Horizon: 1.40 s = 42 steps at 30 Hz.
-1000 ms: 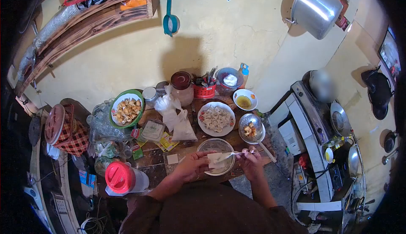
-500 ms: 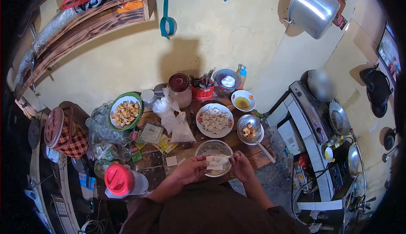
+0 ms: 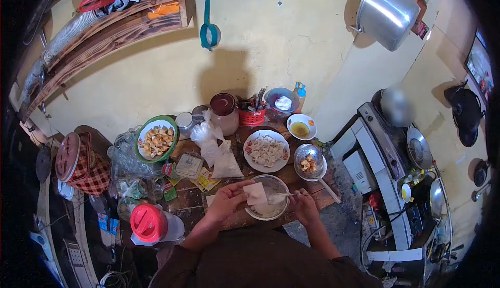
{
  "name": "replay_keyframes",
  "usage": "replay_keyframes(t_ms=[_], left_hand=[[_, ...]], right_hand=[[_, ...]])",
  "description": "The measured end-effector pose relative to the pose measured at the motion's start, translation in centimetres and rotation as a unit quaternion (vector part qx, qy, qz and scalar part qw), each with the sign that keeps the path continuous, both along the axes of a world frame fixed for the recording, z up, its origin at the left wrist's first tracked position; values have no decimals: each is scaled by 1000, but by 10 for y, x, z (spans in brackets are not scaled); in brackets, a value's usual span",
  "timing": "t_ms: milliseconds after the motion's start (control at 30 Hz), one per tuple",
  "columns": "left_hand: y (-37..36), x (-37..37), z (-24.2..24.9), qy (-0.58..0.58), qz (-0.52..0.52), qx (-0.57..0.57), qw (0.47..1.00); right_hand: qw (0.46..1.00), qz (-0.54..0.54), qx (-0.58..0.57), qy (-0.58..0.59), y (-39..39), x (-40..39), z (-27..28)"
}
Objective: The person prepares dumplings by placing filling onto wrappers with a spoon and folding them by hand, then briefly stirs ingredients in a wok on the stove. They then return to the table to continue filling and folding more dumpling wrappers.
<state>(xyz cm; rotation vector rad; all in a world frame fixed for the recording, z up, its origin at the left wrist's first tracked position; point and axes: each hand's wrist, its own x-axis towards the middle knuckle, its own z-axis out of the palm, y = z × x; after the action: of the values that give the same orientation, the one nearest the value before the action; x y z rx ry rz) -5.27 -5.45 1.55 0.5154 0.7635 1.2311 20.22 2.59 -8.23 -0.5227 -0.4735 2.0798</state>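
Observation:
Pinched in my left hand [image 3: 227,200] is a pale square dumpling wrapper [image 3: 254,193], held flat over the left side of a bowl [image 3: 266,219]. My right hand [image 3: 305,208] grips a spoon [image 3: 279,198] by its handle, its whitish, loaded-looking head over the bowl's right part. Whitish paste coats the bowl's inside. Partly behind my left hand, another pale square [image 3: 210,200] lies on the table. Beyond the bowl stands a white plate [image 3: 267,169] of folded dumplings [image 3: 266,150].
At the right, a skimmer [image 3: 329,190] holding fried pieces rests across a bowl. Yellow liquid fills a small bowl [image 3: 300,129] behind it. Left are a green-rimmed bowl of fried pieces [image 3: 158,141], flour bags [image 3: 226,164] and a red-lidded pitcher [image 3: 148,223]. A stove [image 3: 376,126] stands right.
The spoon has come off the wrapper and moved right and slightly down, over the bowl. My left hand has tilted the wrapper so its flat face shows.

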Motion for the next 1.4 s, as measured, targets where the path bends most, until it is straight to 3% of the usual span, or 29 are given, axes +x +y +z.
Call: replay_keyframes(t_ms=[67,200,267,400,700,800,833,867,900,967,1100,1167,1200,1267,1300,1367,1400], left_hand=[[1,0,-3,126,45,7,991],[0,11,2,132,80,4,988],[1,13,-3,147,89,16,985],[1,15,-4,151,74,21,986],[2,5,-22,63,77,-5,995],[2,-2,-24,87,100,-18,991],[3,-3,-23,72,108,-17,991],[3,-4,-22,57,116,-16,992],[3,-4,-22,58,116,-15,991],[3,-6,-23,51,115,-25,992],[3,-6,-28,53,123,-27,991],[2,-6,-25,49,120,-28,991],[1,-7,-23,49,121,-28,991],[-1,-7,-21,68,100,-14,993],[-2,-7,-20,68,101,-14,993],[-3,-6,-19,117,74,-15,990],[-4,-4,-16,116,73,-15,990]], right_hand=[[997,-66,-13,-43,1,0,10],[982,-146,1,-120,-1,-14,42],[968,-187,71,-152,-2,-23,50],[967,-160,127,-155,-6,-34,56],[973,-154,56,-163,1,-34,14],[926,-225,145,-265,-1,-37,4],[851,-200,261,-409,-3,-37,6],[742,-166,367,-536,-6,-40,10],[742,-166,367,-536,-6,-42,3],[508,-52,588,-627,-9,-49,-14],[500,61,640,-580,-24,-62,-13],[546,161,628,-531,-29,-64,-2],[545,161,629,-530,-27,-64,1],[648,193,575,-461,-19,-63,10],[647,193,576,-460,-20,-66,28],[782,12,483,-394,-28,-69,69],[782,12,482,-395,-27,-68,81]])
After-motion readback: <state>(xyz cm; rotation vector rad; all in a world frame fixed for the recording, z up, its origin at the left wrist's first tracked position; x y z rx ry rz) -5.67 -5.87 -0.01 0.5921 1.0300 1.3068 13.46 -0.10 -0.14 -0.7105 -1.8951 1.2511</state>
